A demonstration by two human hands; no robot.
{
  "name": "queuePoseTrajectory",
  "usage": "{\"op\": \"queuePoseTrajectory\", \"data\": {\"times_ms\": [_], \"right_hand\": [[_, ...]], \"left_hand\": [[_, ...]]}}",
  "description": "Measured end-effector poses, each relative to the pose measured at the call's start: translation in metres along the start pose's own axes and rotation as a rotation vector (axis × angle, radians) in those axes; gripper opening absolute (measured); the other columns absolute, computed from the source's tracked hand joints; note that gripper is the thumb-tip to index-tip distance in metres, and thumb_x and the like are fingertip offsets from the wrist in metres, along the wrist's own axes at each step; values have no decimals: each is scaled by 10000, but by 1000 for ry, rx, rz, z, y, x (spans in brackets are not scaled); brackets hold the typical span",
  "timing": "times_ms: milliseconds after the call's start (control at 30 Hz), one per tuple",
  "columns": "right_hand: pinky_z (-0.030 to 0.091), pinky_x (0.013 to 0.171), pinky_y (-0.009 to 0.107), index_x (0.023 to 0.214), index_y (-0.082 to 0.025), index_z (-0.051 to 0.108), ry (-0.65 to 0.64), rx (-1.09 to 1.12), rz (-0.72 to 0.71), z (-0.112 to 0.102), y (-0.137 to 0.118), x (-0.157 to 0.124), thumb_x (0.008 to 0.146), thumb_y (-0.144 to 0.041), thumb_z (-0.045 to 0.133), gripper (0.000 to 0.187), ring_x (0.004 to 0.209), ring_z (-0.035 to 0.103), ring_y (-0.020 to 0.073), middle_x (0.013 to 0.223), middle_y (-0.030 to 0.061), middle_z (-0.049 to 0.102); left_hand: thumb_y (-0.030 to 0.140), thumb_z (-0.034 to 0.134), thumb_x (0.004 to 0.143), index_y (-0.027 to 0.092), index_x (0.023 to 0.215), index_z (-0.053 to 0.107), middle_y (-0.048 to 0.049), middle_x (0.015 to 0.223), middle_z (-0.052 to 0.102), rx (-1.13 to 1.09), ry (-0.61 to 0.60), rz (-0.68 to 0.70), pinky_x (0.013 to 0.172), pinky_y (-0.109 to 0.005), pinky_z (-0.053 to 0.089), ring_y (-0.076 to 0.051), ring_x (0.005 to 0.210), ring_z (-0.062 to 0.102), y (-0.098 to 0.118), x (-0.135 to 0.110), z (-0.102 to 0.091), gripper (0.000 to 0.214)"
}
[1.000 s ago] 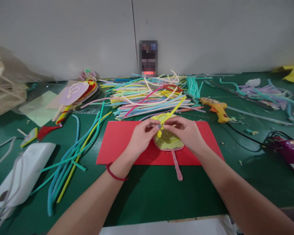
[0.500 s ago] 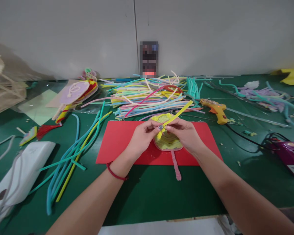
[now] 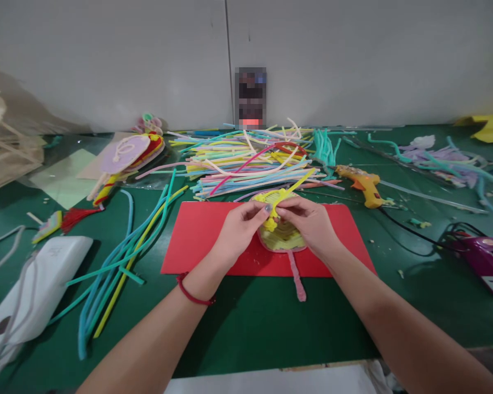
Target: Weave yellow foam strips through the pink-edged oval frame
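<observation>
Between my two hands is a yellow pipe cleaner, its free end slanting up to the right and its lower end bunched into a small knot. My left hand pinches it by the knot with thumb and forefinger. Closed on the same pipe cleaner from the other side is my right hand. Beneath them a round yellow fan with a pink edge and a pink handle lies on a red board. My fingers hide part of the fan.
Behind the board spreads a heap of coloured pipe cleaners. An orange glue gun lies right of it, near a purple power strip. At left are loose blue and green pipe cleaners, a white power strip and a lilac fan.
The yellow pipe cleaner's free end has dropped slightly and shifted left, with more of it bent into the knot between my fingers. Both hands stay almost in place.
</observation>
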State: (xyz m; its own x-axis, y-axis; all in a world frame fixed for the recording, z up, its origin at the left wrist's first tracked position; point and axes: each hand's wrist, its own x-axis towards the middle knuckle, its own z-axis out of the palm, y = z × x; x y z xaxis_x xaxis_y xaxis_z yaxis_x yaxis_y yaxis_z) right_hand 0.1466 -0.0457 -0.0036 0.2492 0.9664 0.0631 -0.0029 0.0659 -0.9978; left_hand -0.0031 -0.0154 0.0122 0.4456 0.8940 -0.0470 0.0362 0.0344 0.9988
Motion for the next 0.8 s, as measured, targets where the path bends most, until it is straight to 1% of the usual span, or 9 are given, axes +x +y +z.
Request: {"op": "queuePoseTrajectory", "data": {"times_ms": [100,200,333,433,533,633,800], "right_hand": [[542,639,319,681,-221,673,21,28,12,1,0,-1,586,-303,757,151,656,637,161,686,-8,676],[542,636,309,705,-215,669,20,31,26,1,-2,-2,598,-303,753,162,666,635,157,711,-2,671],[537,569,278,713,-202,650,0,3,34,0,-6,-3,646,-337,715,164,634,626,147,696,9,657],[527,519,268,710,-196,635,-40,-24,34,-1,-10,-2,646,-361,708,191,604,620,144,701,12,651],[526,533,260,715,-194,631,-65,-72,7,0,-12,-3,616,-351,729,210,668,635,159,749,23,666],[529,588,265,699,-187,633,-76,-140,-6,2,-12,-5,614,-341,730,201,714,639,171,738,30,674],[516,576,255,678,-187,656,-55,-192,49,2,-12,-6,626,-344,719,178,629,622,147,682,18,675]], "left_hand": [[258,520,800,170,856,640,-24,765,685,60,6,32,737,-250,480,-138,784,625,4,-1,1,159],[240,539,787,169,859,625,-28,803,687,76,61,27,704,-238,488,-134,767,631,5,-1,1,133],[216,549,776,172,845,616,-28,832,679,97,131,40,686,-235,491,-136,762,631,3,-1,2,106],[207,549,776,172,838,618,-28,851,672,100,162,65,709,-238,487,-137,791,624,3,-1,1,100],[208,550,774,175,829,620,-26,863,668,109,163,83,730,-242,481,-137,814,615,3,-1,2,95],[211,549,772,174,825,620,-24,846,664,113,162,77,736,-249,476,-141,820,608,2,-2,3,95],[251,534,788,171,844,619,-25,845,662,69,133,49,713,-241,476,-138,794,602,1,-2,3,129]]}}
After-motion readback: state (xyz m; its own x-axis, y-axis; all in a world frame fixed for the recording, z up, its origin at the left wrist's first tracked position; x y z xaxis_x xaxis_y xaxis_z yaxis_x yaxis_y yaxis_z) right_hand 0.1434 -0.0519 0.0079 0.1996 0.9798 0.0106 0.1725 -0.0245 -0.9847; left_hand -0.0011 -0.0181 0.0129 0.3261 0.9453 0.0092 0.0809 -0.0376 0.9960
